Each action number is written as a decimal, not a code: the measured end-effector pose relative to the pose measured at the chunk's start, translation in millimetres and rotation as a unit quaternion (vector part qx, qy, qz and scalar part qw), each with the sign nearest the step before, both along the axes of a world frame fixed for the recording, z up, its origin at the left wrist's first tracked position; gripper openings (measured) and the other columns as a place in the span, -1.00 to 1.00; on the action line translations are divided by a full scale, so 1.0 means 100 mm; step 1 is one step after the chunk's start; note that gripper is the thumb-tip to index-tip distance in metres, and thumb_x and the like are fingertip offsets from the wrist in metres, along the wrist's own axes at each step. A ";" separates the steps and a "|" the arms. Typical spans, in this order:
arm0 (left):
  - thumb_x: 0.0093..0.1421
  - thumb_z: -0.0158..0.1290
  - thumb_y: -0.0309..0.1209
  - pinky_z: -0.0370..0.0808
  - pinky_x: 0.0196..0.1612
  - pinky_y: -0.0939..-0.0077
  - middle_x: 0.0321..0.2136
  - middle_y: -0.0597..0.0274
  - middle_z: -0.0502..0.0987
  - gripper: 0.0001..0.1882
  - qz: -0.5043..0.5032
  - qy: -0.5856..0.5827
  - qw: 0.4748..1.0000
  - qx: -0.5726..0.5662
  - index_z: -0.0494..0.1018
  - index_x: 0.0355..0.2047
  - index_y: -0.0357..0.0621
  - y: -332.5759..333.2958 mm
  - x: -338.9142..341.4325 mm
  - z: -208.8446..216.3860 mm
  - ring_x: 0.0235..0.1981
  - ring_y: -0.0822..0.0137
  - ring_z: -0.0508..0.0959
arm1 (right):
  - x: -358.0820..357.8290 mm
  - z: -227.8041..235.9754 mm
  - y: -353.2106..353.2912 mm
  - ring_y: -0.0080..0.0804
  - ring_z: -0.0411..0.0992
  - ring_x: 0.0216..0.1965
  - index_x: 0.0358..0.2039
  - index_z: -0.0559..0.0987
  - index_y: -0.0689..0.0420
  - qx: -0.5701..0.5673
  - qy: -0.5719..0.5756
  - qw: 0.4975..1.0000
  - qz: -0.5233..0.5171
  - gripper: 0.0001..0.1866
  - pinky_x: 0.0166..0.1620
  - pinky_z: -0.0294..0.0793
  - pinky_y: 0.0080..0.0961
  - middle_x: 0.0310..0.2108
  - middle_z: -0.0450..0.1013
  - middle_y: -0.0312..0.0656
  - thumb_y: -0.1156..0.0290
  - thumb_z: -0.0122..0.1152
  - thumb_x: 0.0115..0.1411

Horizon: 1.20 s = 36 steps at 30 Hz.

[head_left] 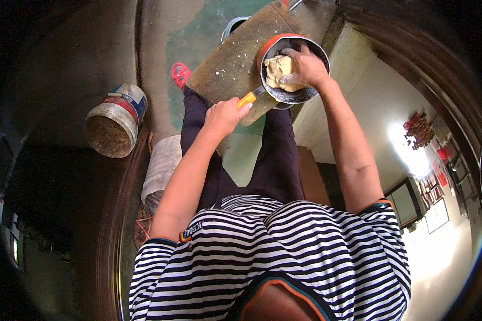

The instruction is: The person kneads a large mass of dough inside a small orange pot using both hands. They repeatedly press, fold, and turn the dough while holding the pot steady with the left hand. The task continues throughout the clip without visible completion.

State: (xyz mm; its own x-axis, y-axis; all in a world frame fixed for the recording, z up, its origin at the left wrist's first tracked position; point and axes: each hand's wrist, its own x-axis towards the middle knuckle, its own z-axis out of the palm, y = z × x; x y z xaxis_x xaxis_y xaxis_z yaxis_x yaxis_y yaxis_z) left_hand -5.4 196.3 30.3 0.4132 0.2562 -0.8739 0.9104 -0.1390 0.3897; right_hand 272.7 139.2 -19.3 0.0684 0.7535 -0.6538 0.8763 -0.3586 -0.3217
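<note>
My left hand [223, 116] is wrapped round the yellow handle [246, 100] of a saucepan [262, 54] with an orange outside and a dark, flour-dusted inside. Within the pan lies a rough lump of pale yellow dough [277, 71]. My right hand [306, 68] reaches into the pan from the right, its whitened fingers curved over the dough's right side and pressed against it. The pan is at the right edge of a worn wooden board [227, 67], its mouth tilted toward me. The fingertips under the handle are partly hidden.
White flecks dot the wooden board, and a metal-rimmed bucket [234, 24] shows behind it. On the left a dirty plastic bucket [112, 125] lies tipped, near a pale sack [163, 166]. My red shoe [180, 75] is beside the board's left edge.
</note>
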 end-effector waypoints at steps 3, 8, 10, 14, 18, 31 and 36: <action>0.25 -0.13 0.19 0.46 -0.19 -0.05 -0.36 -0.17 0.58 -0.43 -0.015 0.001 1.000 0.002 0.45 -0.26 -0.12 0.01 0.01 -0.01 -0.23 -0.18 0.57 | -0.05 0.08 -0.03 -0.01 0.46 -0.07 0.05 0.50 -0.10 0.023 -0.023 0.999 0.021 -0.19 -0.05 0.48 -0.12 -0.09 0.44 -0.07 0.02 0.52 -0.30; 0.25 -0.13 0.19 0.46 -0.20 -0.05 -0.36 -0.16 0.58 -0.42 -0.001 0.000 1.000 -0.001 0.45 -0.26 -0.12 -0.01 -0.04 0.01 -0.24 -0.18 0.56 | -0.14 0.48 0.02 -0.12 0.41 -0.01 0.02 0.49 -0.04 0.121 -0.071 0.990 0.025 -0.27 -0.02 0.43 -0.19 0.00 0.41 -0.17 0.19 0.50 -0.26; 0.25 -0.13 0.20 0.46 -0.20 -0.05 -0.36 -0.17 0.58 -0.42 -0.002 -0.002 1.000 -0.001 0.46 -0.25 -0.12 -0.02 -0.03 -0.01 -0.24 -0.19 0.56 | -0.15 0.48 -0.03 -0.12 0.37 0.06 0.07 0.45 -0.03 0.168 -0.108 0.979 -0.041 -0.26 0.05 0.41 -0.20 0.04 0.40 -0.16 0.26 0.49 -0.21; 0.25 -0.13 0.20 0.45 -0.19 -0.06 -0.37 -0.16 0.58 -0.41 0.014 0.008 1.000 -0.018 0.46 -0.25 -0.12 -0.03 0.02 0.01 -0.23 -0.20 0.56 | -0.23 0.42 -0.06 -0.13 0.37 0.05 0.07 0.44 0.00 0.235 -0.163 0.956 -0.066 -0.36 0.05 0.41 -0.20 0.02 0.41 -0.14 0.31 0.42 -0.07; 0.25 -0.14 0.19 0.48 -0.14 -0.01 -0.32 -0.14 0.60 -0.41 -0.003 0.023 0.999 -0.024 0.49 -0.19 -0.11 -0.03 0.01 0.02 -0.20 -0.13 0.58 | -0.50 0.73 -0.23 -0.16 0.41 -0.05 -0.04 0.51 0.07 0.264 -0.101 0.957 -0.063 -0.48 -0.04 0.43 -0.25 -0.10 0.45 -0.15 0.34 0.41 -0.07; 0.25 -0.11 0.19 0.45 -0.18 -0.04 -0.36 -0.14 0.59 -0.43 0.015 0.023 0.999 -0.024 0.48 -0.23 -0.09 -0.05 0.00 0.00 -0.22 -0.18 0.56 | -0.81 0.34 -0.86 -0.24 0.43 -0.41 -0.34 0.54 0.05 0.280 0.051 0.958 -0.022 -0.84 -0.40 0.45 -0.33 -0.48 0.38 -0.23 0.44 0.23 0.00; 0.25 -0.11 0.19 0.44 -0.19 -0.05 -0.38 -0.14 0.58 -0.44 0.014 0.020 1.000 -0.014 0.47 -0.24 -0.09 -0.06 0.00 -0.03 -0.23 -0.20 0.55 | -0.66 0.53 -0.62 -0.20 0.47 -0.46 -0.52 0.58 0.05 0.222 0.015 0.961 -0.165 -0.85 -0.40 0.47 -0.32 -0.52 0.45 -0.20 0.31 0.37 0.03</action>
State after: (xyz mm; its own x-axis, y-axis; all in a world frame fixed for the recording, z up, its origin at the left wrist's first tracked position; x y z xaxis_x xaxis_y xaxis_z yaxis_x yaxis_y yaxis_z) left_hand -5.3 190.5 27.8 0.3704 0.2430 -0.8965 0.9288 -0.1036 0.3557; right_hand 206.5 77.7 33.9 0.3374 0.8991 -0.2789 0.7266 -0.4371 -0.5302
